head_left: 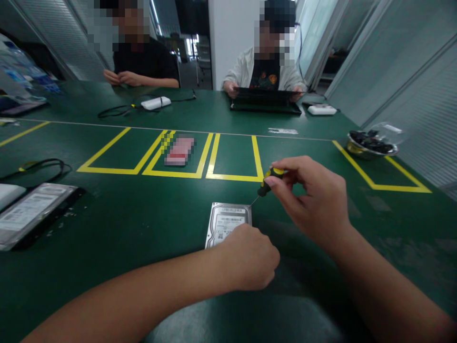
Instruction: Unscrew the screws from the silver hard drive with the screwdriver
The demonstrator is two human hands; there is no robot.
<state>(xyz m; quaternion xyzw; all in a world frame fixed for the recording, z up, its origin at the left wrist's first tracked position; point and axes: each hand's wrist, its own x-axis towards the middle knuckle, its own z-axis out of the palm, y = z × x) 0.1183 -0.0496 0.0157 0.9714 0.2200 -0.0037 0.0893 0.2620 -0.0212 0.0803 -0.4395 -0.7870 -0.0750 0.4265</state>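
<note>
A silver hard drive (228, 216) with a white label lies on the green table in front of me. My left hand (246, 259) is closed over its near right part, knuckles up, and the forearm hides the near edge; the fingertips are out of sight. In my right hand (314, 190) is a small yellow-and-black screwdriver (267, 183), pinched by its handle between thumb and fingers. The thin shaft slants down to the left, and its tip is at the drive's far right corner.
A larger hard drive (35, 209) lies at left near small scattered bits. Yellow tape outlines (171, 175) mark the table. A metal bowl (371, 150) of dark items stands at right. Two people sit opposite, one holding a black panel (266, 101). Cables and white adapters (156, 103) lie about.
</note>
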